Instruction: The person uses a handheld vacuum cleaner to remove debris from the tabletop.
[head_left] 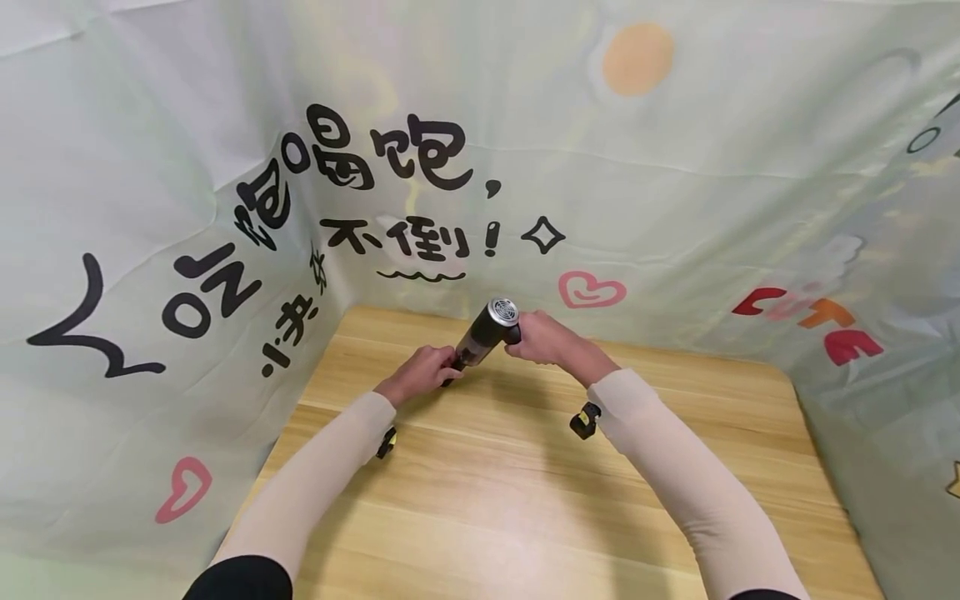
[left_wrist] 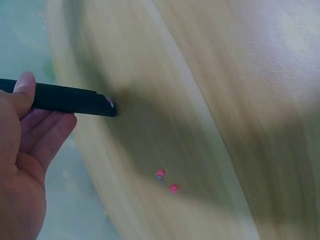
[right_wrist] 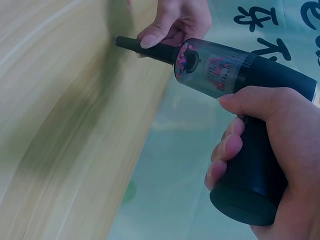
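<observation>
A black handheld vacuum cleaner (head_left: 486,333) is held above the far left part of the table, tilted with its nozzle pointing down. My right hand (head_left: 546,337) grips its handle (right_wrist: 247,175), fingers wrapped round it. With thumb and fingers my left hand (head_left: 424,372) pinches the narrow black nozzle (left_wrist: 70,99). Pink and red bits show inside the clear dust cup (right_wrist: 207,67). A few small pink bits (left_wrist: 173,188) lie on the wood near the nozzle tip in the left wrist view. Some coloured specks sit at the nozzle's mouth.
The wooden table (head_left: 480,500) has a rounded far right corner. Behind and beside it hangs a pale printed cloth (head_left: 712,208) with black lettering and hearts. The cloth stands close to the table's far edge.
</observation>
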